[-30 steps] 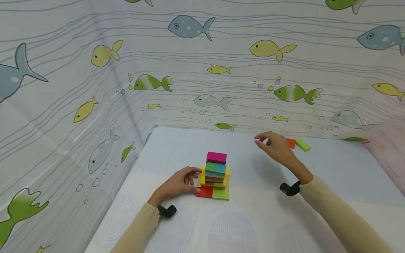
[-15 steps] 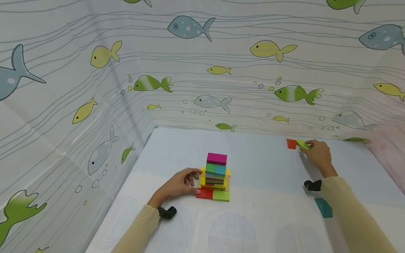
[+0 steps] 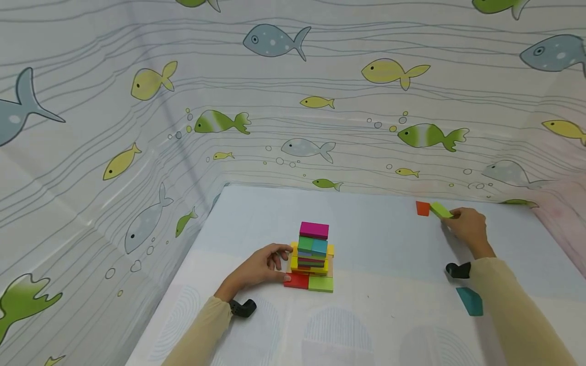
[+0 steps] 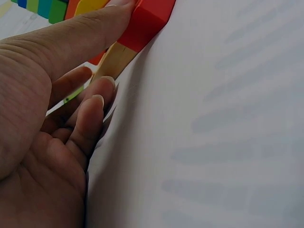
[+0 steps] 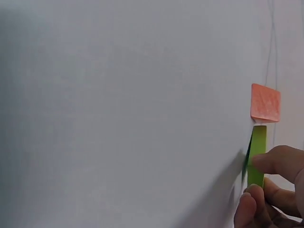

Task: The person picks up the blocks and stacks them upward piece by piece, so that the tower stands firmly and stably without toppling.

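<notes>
A stack of coloured wooden blocks (image 3: 314, 230), magenta on top, stands on the table left of centre. My left hand (image 3: 256, 267) rests beside it, thumb on the red block (image 3: 296, 281) at the front of the base and the other fingers loosely bent along the left side. In the left wrist view, that thumb (image 4: 99, 28) lies against red. Far to the right, my right hand (image 3: 471, 229) pinches the near end of a light green block (image 3: 440, 209). The right wrist view shows thumb and fingers on either side of this block (image 5: 258, 140).
An orange-red block (image 3: 422, 208) lies just left of the pinched one, near the table's back edge. By the right forearm is a teal block (image 3: 470, 301). A light green block (image 3: 321, 284) adjoins the red one at the stack's front. Fish-patterned sheets (image 3: 274, 117) rise behind the table.
My right hand has moved right from mid-air to the light green block and pinched it. The teal block has come into view beside the forearm. The left hand stays put.
</notes>
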`<state>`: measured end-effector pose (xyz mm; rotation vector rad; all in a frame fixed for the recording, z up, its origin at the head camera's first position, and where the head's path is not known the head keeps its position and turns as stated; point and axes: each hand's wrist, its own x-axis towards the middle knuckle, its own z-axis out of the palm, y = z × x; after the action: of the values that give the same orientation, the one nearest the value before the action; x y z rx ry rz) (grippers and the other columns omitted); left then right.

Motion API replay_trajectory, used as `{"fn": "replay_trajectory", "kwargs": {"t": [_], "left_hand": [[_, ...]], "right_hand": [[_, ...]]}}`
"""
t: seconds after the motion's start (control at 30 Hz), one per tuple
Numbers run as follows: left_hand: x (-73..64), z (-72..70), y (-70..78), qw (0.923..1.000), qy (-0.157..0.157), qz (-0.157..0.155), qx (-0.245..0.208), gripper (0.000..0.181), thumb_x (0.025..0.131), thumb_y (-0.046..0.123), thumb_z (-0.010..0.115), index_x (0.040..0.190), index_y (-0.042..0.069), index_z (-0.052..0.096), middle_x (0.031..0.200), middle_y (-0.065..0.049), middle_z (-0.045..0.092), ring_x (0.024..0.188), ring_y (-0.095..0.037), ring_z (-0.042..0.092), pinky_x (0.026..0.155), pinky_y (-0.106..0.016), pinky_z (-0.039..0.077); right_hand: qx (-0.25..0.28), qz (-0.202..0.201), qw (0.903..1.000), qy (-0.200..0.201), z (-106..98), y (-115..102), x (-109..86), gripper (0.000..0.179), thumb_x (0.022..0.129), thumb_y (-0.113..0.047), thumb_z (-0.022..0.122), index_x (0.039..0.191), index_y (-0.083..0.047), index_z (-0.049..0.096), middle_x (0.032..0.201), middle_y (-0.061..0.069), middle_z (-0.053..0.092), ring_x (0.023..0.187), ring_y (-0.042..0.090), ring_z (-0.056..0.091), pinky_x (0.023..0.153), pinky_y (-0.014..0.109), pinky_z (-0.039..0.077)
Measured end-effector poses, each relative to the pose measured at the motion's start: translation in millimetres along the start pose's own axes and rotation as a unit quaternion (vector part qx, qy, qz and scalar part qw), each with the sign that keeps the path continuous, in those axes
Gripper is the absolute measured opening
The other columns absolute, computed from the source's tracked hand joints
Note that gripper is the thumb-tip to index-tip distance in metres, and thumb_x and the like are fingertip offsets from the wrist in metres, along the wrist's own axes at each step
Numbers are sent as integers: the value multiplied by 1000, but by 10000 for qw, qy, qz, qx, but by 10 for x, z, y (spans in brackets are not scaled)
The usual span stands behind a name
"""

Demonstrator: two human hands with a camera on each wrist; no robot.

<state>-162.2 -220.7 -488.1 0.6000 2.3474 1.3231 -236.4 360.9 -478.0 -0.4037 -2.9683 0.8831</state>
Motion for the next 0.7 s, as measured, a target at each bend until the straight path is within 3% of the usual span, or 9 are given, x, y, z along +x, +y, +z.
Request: {"fn": "replay_trajectory", "kwargs": {"t": [0.2, 0.33, 0.5, 0.7], "left_hand": [[-3, 11, 6, 10000, -31, -8, -4, 68, 82, 31, 89, 141, 23, 56, 119, 1, 59, 93, -21, 58, 75, -28, 50], [-8, 4, -2, 10000, -35, 52, 26, 68, 83, 35, 89, 141, 24, 56, 119, 3, 59, 92, -20, 59, 75, -29, 50], [-13, -10, 3, 9999, -51, 143, -13, 68, 82, 36, 89, 141, 25, 56, 119, 2, 59, 92, -21, 59, 75, -30, 51], [-14, -5, 12, 9999, -61, 93, -36, 68, 83, 34, 89, 141, 23, 56, 119, 0, 58, 93, -21, 59, 75, -29, 51]], "right_hand": [[147, -36, 9999, -47, -78, -19, -56, 54, 97, -22, 66, 130, 18, 56, 122, 37, 59, 106, 48, 53, 84, 55, 49], [297, -202, 9993, 31, -148, -82, -110, 55, 98, -27, 66, 132, 15, 56, 125, 36, 58, 107, 46, 51, 76, 46, 48], [450, -616, 9970, 152, -227, -214, -211, 56, 98, -33, 68, 132, 11, 60, 123, 33, 62, 94, 40, 60, 61, 34, 48], [487, -1122, 9923, 169, -235, -470, -369, 54, 96, -34, 72, 131, 6, 63, 119, 27, 65, 88, 34, 62, 54, 31, 49]]}}
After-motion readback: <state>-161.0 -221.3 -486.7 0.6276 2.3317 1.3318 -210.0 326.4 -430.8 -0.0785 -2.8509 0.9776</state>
